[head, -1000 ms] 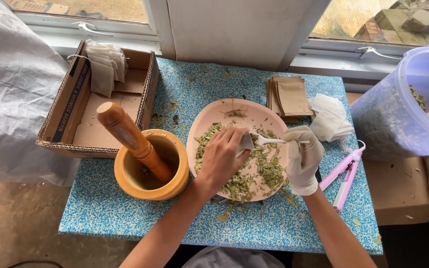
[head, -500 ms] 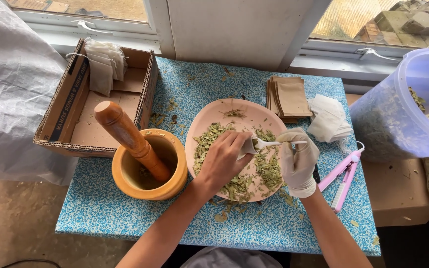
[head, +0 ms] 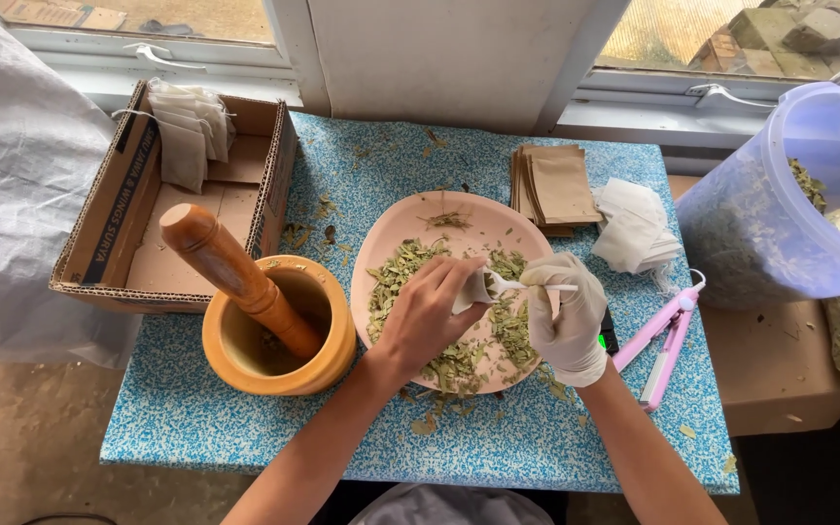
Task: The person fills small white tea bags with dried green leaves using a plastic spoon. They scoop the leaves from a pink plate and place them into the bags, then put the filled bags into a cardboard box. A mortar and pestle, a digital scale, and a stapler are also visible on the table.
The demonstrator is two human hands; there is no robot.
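Filling a small white bag (head: 473, 290) w/ dried green leaves — that looks like the step now. Left hand (head: 432, 316) pinches the bag, held over the pink plate (head: 410, 224) near the middle of the table. Right hand (head: 564, 316), gloved, grips a white spoon (head: 527, 285), its tip at the bag's mouth. Next move prob needs a slow tip — leaves spill easily.
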